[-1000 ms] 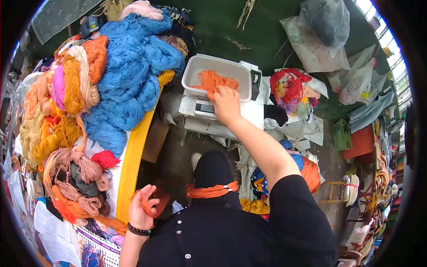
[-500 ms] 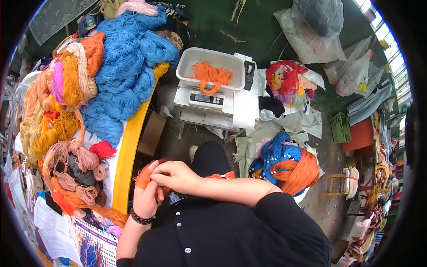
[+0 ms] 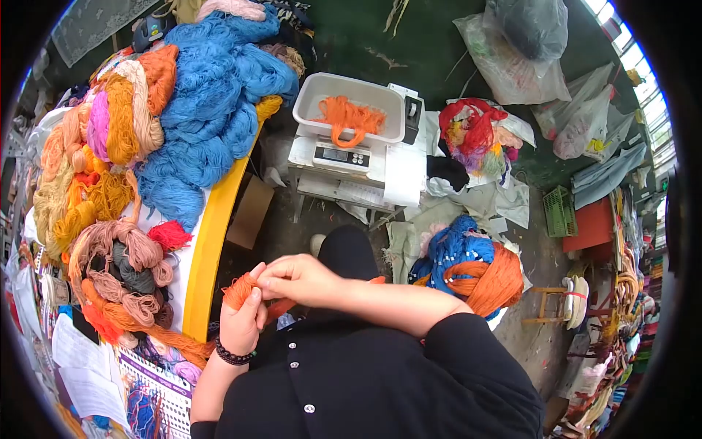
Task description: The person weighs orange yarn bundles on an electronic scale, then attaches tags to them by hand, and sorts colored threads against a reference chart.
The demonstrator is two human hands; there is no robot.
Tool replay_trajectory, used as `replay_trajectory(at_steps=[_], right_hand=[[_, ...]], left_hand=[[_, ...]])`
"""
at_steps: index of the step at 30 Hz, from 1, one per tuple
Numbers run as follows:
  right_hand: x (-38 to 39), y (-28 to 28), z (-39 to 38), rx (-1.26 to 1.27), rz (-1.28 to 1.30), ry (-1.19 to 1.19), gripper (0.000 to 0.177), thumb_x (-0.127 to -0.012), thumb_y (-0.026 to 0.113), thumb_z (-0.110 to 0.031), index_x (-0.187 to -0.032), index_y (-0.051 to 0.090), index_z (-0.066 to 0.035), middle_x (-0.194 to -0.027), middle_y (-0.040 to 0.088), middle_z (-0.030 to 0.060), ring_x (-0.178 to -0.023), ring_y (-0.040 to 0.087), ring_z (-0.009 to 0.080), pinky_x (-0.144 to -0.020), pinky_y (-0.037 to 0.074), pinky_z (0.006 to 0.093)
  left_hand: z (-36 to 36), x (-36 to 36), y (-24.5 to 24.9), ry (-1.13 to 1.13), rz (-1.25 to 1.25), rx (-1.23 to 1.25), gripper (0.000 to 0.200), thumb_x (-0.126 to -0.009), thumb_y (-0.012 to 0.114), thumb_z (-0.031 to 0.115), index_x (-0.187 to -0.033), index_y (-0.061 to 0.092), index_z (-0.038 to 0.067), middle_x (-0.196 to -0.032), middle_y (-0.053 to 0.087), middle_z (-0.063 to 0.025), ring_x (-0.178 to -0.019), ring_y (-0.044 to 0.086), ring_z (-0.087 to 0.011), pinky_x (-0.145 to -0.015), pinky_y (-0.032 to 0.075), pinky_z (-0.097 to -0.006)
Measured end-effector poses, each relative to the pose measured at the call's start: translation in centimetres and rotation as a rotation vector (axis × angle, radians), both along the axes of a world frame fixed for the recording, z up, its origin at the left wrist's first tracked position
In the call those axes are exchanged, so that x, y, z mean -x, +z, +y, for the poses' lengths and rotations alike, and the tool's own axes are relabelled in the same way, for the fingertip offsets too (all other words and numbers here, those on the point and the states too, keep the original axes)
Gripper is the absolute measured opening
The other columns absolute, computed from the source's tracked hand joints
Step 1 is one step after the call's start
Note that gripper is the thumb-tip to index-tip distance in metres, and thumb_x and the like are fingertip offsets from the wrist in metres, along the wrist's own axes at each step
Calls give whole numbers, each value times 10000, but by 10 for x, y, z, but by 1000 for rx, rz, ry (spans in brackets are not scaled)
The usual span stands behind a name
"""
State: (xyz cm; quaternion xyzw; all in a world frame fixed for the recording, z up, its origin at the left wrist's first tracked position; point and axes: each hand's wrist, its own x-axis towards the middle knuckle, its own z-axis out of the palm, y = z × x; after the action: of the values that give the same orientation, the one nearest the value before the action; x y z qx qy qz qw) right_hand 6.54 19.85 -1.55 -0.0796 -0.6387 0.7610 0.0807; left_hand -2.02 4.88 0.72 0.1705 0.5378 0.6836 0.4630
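Yarn [image 3: 238, 293] points forward from left hand [image 3: 241, 328], long axis unclear.

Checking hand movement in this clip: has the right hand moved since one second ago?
Yes. Judged against the tray it was at, the right hand has moved down and leftward in view, beside the left hand.

Daylight glares through barred window [image 3: 653, 91], right; yellow-edged white table [image 3: 217, 245], left; brown wooden stool [image 3: 548, 290] on scuffed grey floor [image 3: 532, 355].
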Motion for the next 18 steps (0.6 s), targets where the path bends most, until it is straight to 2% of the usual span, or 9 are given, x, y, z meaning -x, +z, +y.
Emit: replay_trajectory(at_steps=[2,4,6,7,12,14,16,17,18], right_hand=[[7,6,38,-548,119,-86,191,-844,587,-173,-774,614,2,-693,582,128,-707,617,215,-622,475,363],[13,10,91,-1139,24,-421,181,-722,662,-210,-807,618,-56,-820,613,124,-845,590,312,-735,454,423],[17,-20,149,-1348,-190,-793,364,-698,705,-254,-1003,607,-82,-1225,478,149,-1146,429,348,-889,378,497],[20,-19,173,-1401,-349,-817,408,-694,716,-235,-1052,595,-80,-1299,428,159,-1219,377,340,-965,327,506],[31,-45,223,-1686,-448,-758,318,-715,700,-217,-1003,620,-109,-1372,384,154,-1305,290,308,-1017,249,538],[35,-52,225,-1743,-381,-767,225,-729,669,-190,-939,631,-119,-1304,447,141,-1268,338,309,-1014,252,541],[39,-37,204,-1563,-127,-731,124,-744,628,-159,-861,624,-116,-1110,564,110,-1152,450,301,-987,266,542],[41,-17,181,-1497,-69,-682,66,-753,591,-118,-814,605,-97,-834,598,92,-914,560,307,-865,385,497],[42,1,158,-1284,38,-625,82,-785,587,-131,-822,586,-58,-703,579,114,-701,568,334,-692,452,439]], left_hand=[[-1,2,0,14,21,25,355,-962,427,146,-1281,475,-2,-879,664,-96,-437,359,-17,-421,291,-151],[-6,7,-8,33,25,7,336,-964,411,147,-1253,501,2,-906,676,-153,-433,351,-18,-419,291,-156],[-9,10,-14,76,-26,26,328,-960,410,136,-1241,510,0,-896,674,-142,-434,352,-19,-420,292,-160],[-9,11,-15,92,-53,33,323,-957,411,135,-1229,517,-2,-886,673,-140,-433,350,-23,-420,293,-164],[-10,16,-19,133,-91,50,313,-954,417,135,-1219,521,3,-848,669,-107,-425,348,-31,-411,278,-168],[-12,19,-19,156,-125,40,315,-946,432,137,-1212,528,-1,-849,672,-114,-428,346,-29,-413,281,-171],[-14,24,-19,176,-183,17,315,-937,442,131,-1210,530,1,-841,670,-106,-429,344,-34,-413,276,-174],[-18,26,-20,187,-247,1,317,-927,452,126,-1209,532,4,-833,669,-98,-429,342,-39,-414,272,-178],[-23,30,-27,161,-358,-103,311,-912,469,135,-1184,554,8,-853,667,-88,-445,351,-50,-420,272,-187]])
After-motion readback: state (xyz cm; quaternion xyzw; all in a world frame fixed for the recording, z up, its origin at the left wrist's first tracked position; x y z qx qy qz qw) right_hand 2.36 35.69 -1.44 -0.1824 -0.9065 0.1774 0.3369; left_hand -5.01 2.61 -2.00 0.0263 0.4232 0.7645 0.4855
